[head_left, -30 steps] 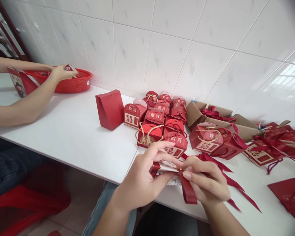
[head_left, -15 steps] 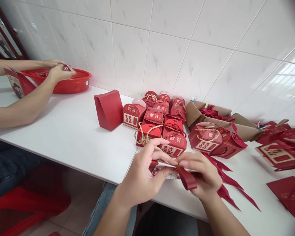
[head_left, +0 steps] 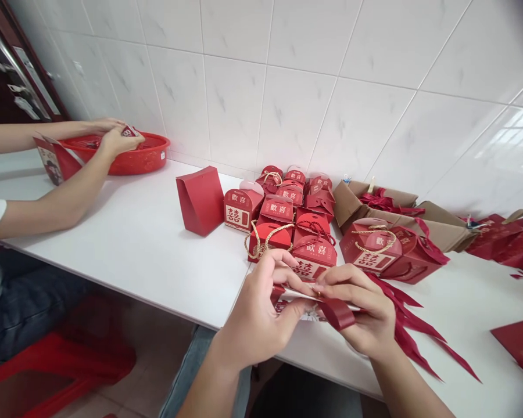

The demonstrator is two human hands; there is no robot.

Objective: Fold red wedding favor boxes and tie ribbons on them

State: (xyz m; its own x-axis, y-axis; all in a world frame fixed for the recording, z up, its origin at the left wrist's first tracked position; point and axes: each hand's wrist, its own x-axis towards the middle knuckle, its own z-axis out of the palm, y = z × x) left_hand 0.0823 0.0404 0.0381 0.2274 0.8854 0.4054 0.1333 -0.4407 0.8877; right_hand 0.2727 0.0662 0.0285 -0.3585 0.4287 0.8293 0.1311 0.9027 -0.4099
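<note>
Between my two hands, at the table's front edge, is a red printed gift box (head_left: 280, 305) with a pale top edge, mostly covered by fingers. My left hand (head_left: 259, 319) pinches that top edge between thumb and fingers. A dark red ribbon (head_left: 339, 314) forms a loop at the top of the box. The fingertips of my right hand (head_left: 366, 307) are closed on the ribbon where it meets the edge, close to my left fingertips. Whether a knot lies under the fingers is hidden. Just beyond stand several finished-looking red boxes (head_left: 316, 248), some with gold cord handles.
Loose red ribbons (head_left: 418, 325) lie to the right. An opened cardboard box (head_left: 444, 223) holds more ribbon near the tiled wall. A plain red box (head_left: 199, 200) stands left of the group. At far left another person's hands (head_left: 121, 139) work over a red basket (head_left: 146, 161).
The view has shifted slightly, so the surroundings sit a little lower and further right. My hands keep nearly the same pinch on the box and ribbon.
</note>
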